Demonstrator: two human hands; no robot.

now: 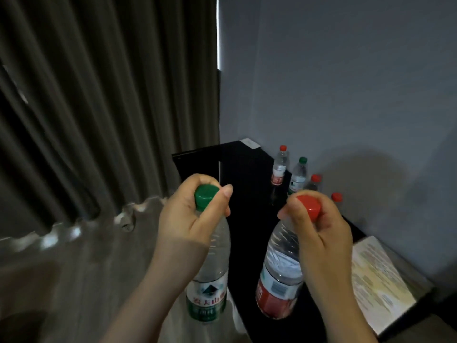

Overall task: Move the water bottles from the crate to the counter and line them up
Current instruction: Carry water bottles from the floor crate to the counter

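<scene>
My left hand (188, 219) grips the neck of a green-capped, green-labelled water bottle (207, 288), held upright in the air left of the black counter (247, 174). My right hand (319, 233) grips the neck of a red-capped, red-labelled bottle (279, 280), hanging over the counter's near part. Several bottles stand in a row along the wall on the counter: a red-capped bottle (280, 167), a green-capped one (298, 177), and two more red-capped ones (314, 183) (336, 198) partly hidden behind my right hand. The crate is not in view.
A dark pleated curtain (99, 107) hangs on the left, its hem on the grey floor. A grey wall (346, 82) backs the counter. A printed sheet (380, 280) lies on the counter at the right. A small white card (251, 143) lies at the counter's far corner.
</scene>
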